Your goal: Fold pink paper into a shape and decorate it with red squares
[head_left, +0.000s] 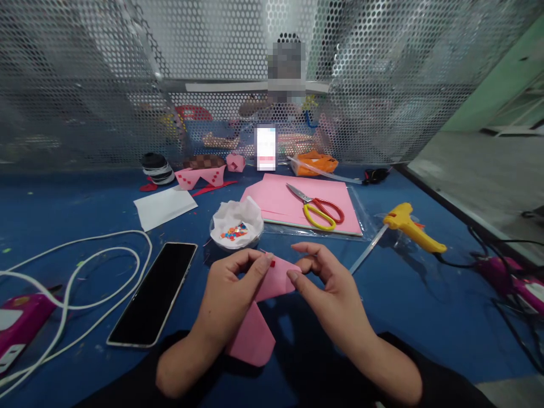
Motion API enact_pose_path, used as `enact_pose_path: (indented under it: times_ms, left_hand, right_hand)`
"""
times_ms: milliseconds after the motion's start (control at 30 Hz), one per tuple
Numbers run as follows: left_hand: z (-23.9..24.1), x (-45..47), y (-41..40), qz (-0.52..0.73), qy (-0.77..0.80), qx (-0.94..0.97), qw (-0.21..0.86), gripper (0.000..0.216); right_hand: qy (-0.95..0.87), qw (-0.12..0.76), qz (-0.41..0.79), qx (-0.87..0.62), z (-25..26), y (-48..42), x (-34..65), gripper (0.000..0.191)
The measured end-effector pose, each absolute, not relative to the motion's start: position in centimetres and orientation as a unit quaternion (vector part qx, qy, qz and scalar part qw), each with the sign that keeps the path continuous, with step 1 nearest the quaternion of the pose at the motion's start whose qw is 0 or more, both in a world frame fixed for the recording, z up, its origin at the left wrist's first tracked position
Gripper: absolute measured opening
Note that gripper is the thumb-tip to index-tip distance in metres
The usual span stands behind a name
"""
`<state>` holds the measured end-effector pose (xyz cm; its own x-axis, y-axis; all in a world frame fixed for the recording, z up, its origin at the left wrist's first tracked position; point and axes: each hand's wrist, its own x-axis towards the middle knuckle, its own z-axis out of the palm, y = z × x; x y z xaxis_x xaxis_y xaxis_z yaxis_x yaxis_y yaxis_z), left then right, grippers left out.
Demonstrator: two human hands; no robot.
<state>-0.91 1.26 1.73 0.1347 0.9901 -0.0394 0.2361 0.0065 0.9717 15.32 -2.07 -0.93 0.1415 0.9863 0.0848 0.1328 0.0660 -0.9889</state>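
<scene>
The person's left hand [232, 289] pinches a folded, pale-pink paper piece [278, 281] beside its small, dark-red square patch [272, 263], while the right hand [329, 283] pinches the opposite end; the upper part spans crosswise between them, the patch nearer the left thumb [258, 268], and a broad pink lobe [254, 340] extends toward the body

The folded paper [278, 283] is pink with a small red square [272, 263]. The bench [425, 328] is blue. The scissors [309, 200] have red and yellow handles. The glue gun [410, 226] is yellow, and the phone [153, 294] is black with a pale edge.
</scene>
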Motion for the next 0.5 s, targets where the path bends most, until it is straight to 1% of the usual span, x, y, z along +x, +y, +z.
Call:
enact_pose_path:
  times_ms: [233,500]
  left_hand:
    - [1.38,-0.76,1.34,0.370,0.525,0.591,0.487,0.024]
    - [1.40,-0.90,1.29,0.372,0.519,0.591,0.493,0.024]
  right_hand:
    - [-0.518,0.510,0.412,-0.550,-0.71,-2.13,15.27,0.030]
    - [-0.519,0.512,0.408,-0.549,-0.69,-2.01,15.22,0.029]
